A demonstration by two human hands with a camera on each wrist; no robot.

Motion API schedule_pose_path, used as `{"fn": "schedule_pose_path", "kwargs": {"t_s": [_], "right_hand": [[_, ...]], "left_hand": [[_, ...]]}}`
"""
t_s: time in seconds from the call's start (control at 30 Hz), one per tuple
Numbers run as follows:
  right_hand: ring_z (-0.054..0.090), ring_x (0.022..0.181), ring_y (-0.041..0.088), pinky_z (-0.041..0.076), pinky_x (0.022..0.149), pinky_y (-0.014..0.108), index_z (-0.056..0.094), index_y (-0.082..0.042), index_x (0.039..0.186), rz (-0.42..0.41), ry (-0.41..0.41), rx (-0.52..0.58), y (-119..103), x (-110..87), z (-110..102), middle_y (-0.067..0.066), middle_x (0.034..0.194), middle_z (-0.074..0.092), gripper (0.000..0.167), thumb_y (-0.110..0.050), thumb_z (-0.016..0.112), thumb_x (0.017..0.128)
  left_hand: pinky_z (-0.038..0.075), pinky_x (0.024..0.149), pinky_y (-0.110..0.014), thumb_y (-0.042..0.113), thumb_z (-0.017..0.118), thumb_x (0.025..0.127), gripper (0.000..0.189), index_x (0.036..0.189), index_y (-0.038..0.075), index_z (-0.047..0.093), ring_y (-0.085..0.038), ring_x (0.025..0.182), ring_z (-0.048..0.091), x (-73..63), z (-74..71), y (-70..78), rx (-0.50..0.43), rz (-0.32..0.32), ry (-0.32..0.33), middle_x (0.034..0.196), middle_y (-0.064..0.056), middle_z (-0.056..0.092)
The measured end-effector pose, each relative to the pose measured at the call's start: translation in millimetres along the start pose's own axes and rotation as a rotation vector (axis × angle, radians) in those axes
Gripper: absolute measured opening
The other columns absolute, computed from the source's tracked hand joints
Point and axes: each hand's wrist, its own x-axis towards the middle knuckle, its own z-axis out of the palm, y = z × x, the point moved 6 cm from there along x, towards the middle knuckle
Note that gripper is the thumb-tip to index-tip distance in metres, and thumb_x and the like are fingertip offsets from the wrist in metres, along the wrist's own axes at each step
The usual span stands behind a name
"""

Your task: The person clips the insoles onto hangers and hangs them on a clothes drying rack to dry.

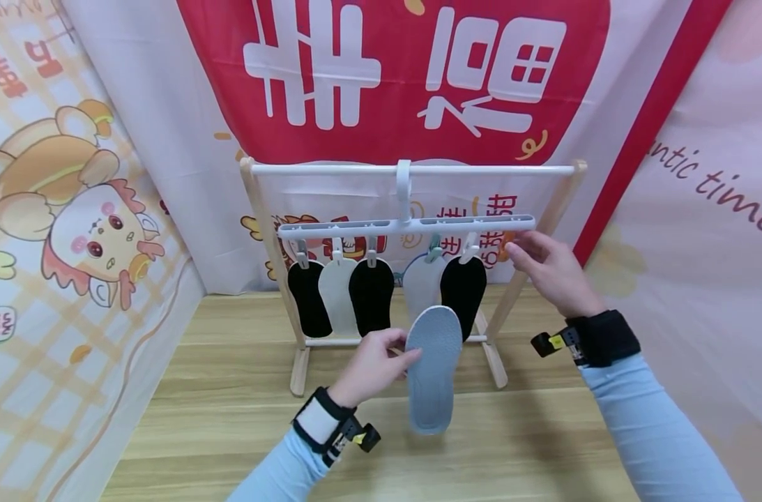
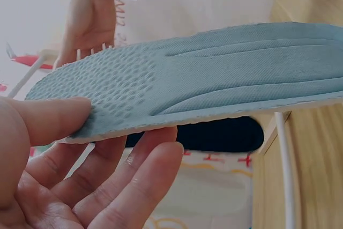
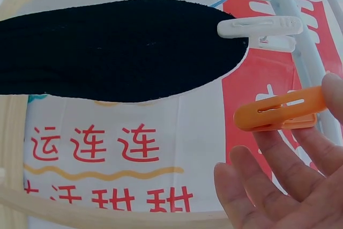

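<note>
Between thumb and fingers, my left hand [image 1: 371, 367] pinches a blue-grey insole [image 1: 435, 369] by one side near its dimpled end, in front of the rack. At the right end of a white clip hanger [image 1: 355, 228], my right hand [image 1: 556, 272] grips an orange clothespin [image 3: 281, 111] by its tail. Next to that clothespin, a black insole [image 3: 134, 52] hangs from a white clothespin [image 3: 260, 27]. Several more insoles hang along the hanger to the left, black ones [image 1: 371, 296] and pale ones [image 1: 338, 296], each in a clothespin.
A wooden rack [image 1: 255, 202] with a white top rail [image 1: 337, 170] carries the hanger by its hook [image 1: 404, 188]. It stands on a wood-grain tabletop [image 1: 230, 418]. Printed cloths, one with a red panel [image 1: 393, 90], hang behind and on both sides.
</note>
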Motion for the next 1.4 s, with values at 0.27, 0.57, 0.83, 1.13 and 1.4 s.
{"fn": "schedule_pose_path", "kwargs": {"t_s": [0.27,0.57,0.83,1.13,1.4], "right_hand": [[0.057,0.115,0.025,0.048,0.1,0.044,0.05,-0.012,0.144,0.019,0.043,0.06,3,-7.8,4,0.011,0.136,0.058,0.056,-0.044,0.057,0.098],[0.057,0.108,0.023,0.046,0.102,0.048,0.053,-0.014,0.143,0.0,0.115,0.079,2,-17.1,7,0.007,0.129,0.062,0.058,-0.046,0.06,0.096],[0.062,0.11,0.019,0.049,0.099,0.041,0.056,-0.013,0.14,-0.041,0.19,0.081,-3,-23.0,3,0.006,0.127,0.065,0.055,-0.044,0.061,0.096],[0.06,0.108,0.019,0.043,0.104,0.051,0.062,-0.009,0.134,-0.046,0.255,0.108,-3,-28.4,3,0.01,0.118,0.07,0.051,-0.043,0.062,0.095],[0.06,0.109,0.017,0.042,0.106,0.048,0.066,-0.01,0.129,-0.101,0.272,0.117,-6,-31.2,3,0.007,0.114,0.071,0.043,-0.038,0.06,0.097]], "left_hand": [[0.06,0.063,-0.036,0.019,0.068,0.096,0.015,0.106,0.008,0.07,-0.017,0.075,0.068,29.3,23.9,-4.5,-0.078,-0.064,-0.018,0.094,-0.003,0.068],[0.059,0.061,-0.032,0.016,0.066,0.097,0.014,0.107,0.008,0.07,-0.017,0.072,0.068,48.4,42.9,0.1,-0.067,-0.075,-0.027,0.089,-0.002,0.067],[0.059,0.061,-0.032,0.016,0.066,0.097,0.012,0.105,0.009,0.071,-0.016,0.072,0.067,60.0,56.1,6.7,-0.061,-0.061,-0.042,0.089,-0.002,0.064],[0.06,0.062,-0.035,0.017,0.065,0.098,0.014,0.106,0.007,0.07,-0.015,0.072,0.067,74.3,66.1,10.1,-0.047,-0.038,-0.054,0.086,-0.002,0.065],[0.06,0.061,-0.034,0.017,0.064,0.098,0.012,0.104,0.007,0.068,-0.016,0.07,0.067,84.4,71.7,11.3,-0.051,-0.017,-0.068,0.086,-0.003,0.064]]}}
